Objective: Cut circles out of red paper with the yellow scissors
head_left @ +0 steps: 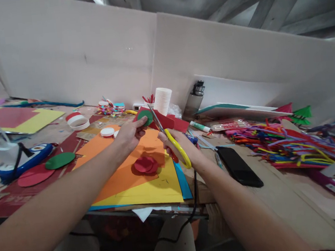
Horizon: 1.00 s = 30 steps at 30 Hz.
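Observation:
My left hand (131, 135) pinches a small green paper disc (145, 118) against a piece of red paper (163, 120). In my right hand (175, 142) is a pair of scissors (177, 146) with yellow and red handles, its blades pointing up and left at the red paper beside the disc. Whether the blades are fully closed I cannot tell. Beneath both hands lie orange (109, 171) and yellow sheets (150, 193) with a blue sheet (183, 181) under them. Several small red paper discs (144, 165) rest in a pile on the orange sheet.
Left: larger green (60, 160) and red paper ovals (35, 175), and a blue-and-white tool (24, 158). Behind: stacked white paper cups (163, 100) and a grey bottle (194, 100). Right: a glue stick (200, 126), a black phone (239, 166) and a heap of coloured pipe cleaners (279, 141).

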Motion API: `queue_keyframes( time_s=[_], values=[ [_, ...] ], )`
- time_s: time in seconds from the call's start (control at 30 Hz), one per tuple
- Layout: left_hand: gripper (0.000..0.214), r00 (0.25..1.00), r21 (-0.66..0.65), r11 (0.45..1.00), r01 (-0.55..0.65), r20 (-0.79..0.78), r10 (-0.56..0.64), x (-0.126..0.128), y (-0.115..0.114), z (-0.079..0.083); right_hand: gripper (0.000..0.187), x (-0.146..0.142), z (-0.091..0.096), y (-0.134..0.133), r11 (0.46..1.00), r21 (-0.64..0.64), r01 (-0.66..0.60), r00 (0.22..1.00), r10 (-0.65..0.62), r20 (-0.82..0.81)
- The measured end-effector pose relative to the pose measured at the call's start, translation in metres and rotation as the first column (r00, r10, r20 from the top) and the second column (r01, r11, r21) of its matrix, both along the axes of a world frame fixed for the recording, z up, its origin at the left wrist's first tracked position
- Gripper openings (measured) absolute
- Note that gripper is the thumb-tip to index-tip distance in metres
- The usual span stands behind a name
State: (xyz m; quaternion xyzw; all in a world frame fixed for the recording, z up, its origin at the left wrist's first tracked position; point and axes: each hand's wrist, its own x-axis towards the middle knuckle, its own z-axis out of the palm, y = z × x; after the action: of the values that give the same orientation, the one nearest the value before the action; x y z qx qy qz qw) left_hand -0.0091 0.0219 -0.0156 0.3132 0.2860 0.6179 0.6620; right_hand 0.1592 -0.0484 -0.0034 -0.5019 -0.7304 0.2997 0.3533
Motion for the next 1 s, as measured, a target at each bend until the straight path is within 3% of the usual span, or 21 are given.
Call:
queue_keyframes(
  time_s=[0.2, 0.6, 1.0],
  values=[
    [0.016, 0.999, -0.024, 0.999, 0.049, 0.020, -0.049, 0.004, -0.007, 0.003, 0.038, -0.008, -0.007, 0.000, 0.999, -0.040, 0.027, 0.997, -0.030, -0.077],
    [0.017, 0.997, 0.061, 0.996, 0.072, 0.000, -0.072, 0.004, -0.008, 0.000, 0.038, -0.004, -0.013, 0.008, 0.983, 0.168, 0.078, 0.996, -0.083, 0.026],
    [0.020, 0.998, 0.025, 0.998, 0.060, -0.008, -0.060, 0.003, -0.013, 0.007, 0.039, -0.004, -0.010, 0.004, 0.988, 0.121, 0.095, 0.994, -0.101, 0.051]
  ],
)
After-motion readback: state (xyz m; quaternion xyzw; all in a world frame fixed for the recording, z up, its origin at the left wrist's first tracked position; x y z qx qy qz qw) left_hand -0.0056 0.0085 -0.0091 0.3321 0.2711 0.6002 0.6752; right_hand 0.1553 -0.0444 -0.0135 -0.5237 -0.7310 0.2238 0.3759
